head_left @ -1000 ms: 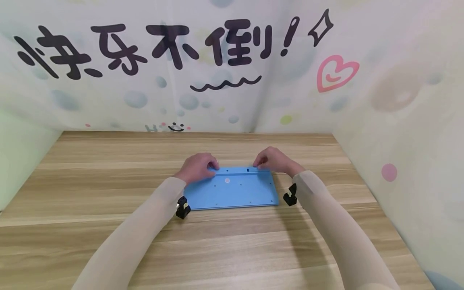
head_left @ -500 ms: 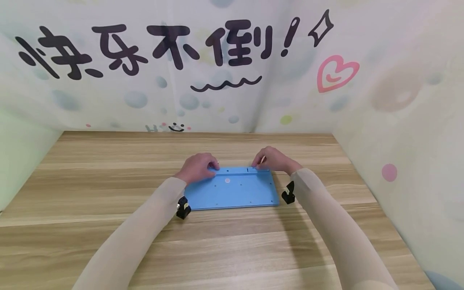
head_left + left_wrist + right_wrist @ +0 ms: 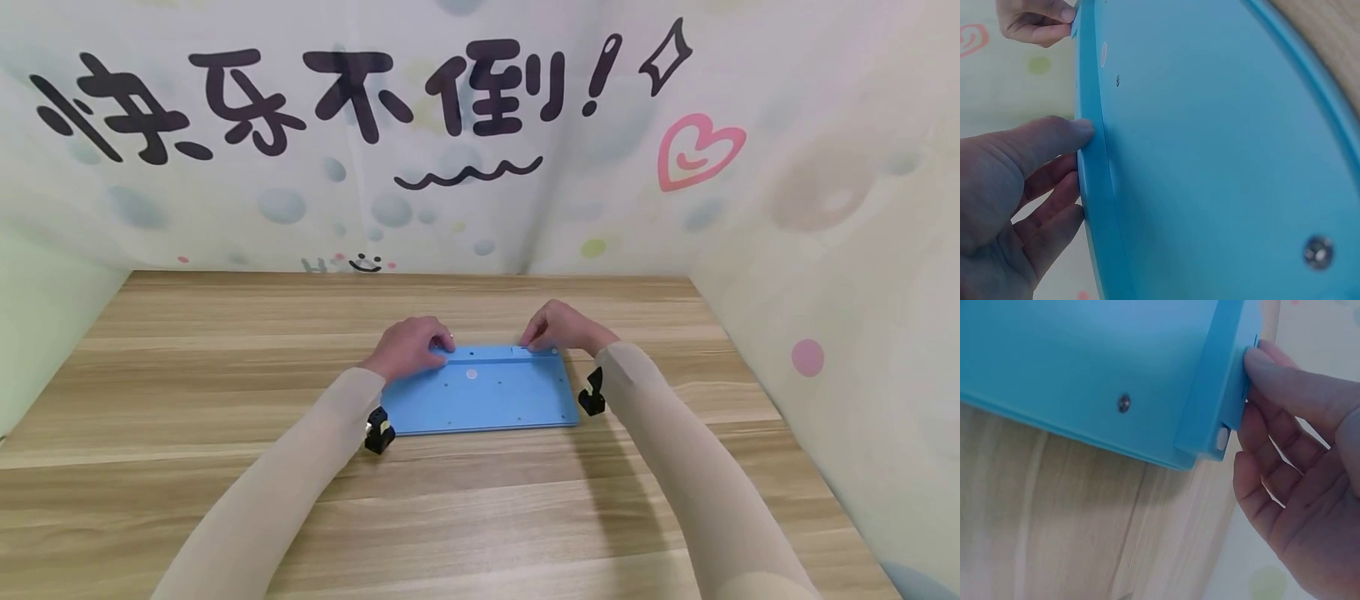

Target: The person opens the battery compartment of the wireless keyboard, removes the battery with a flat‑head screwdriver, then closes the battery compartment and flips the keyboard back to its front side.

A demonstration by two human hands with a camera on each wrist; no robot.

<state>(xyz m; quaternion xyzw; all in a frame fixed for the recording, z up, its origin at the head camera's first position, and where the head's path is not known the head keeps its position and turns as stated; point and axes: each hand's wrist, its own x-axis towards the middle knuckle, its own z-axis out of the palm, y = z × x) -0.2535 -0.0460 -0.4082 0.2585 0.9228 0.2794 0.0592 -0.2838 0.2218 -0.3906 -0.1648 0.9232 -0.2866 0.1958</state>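
Observation:
A blue keyboard (image 3: pixel 480 396) lies underside up on the table, screws showing, with a raised ridge along its far edge. My left hand (image 3: pixel 408 346) grips that ridge left of the middle. In the left wrist view, the left thumb (image 3: pixel 1063 139) presses on top and the fingers curl behind the edge. Toward the ridge's right end is a battery cover (image 3: pixel 1238 409). My right hand (image 3: pixel 561 327) pinches the cover and ridge edge between thumb and fingers. A white foot pad (image 3: pixel 1222 439) shows on the ridge's end. The keyboard's top side is hidden.
The wood-grain table (image 3: pixel 450 517) runs back to a printed cloth (image 3: pixel 480 208) with black lettering. Another cloth wall (image 3: pixel 840 250) stands along the right side. A small black camera sits at each wrist.
My right hand has shifted slightly left along the ridge, and the dark gap at the cover's left end has narrowed to a thin line. My left hand and the keyboard stay in place.

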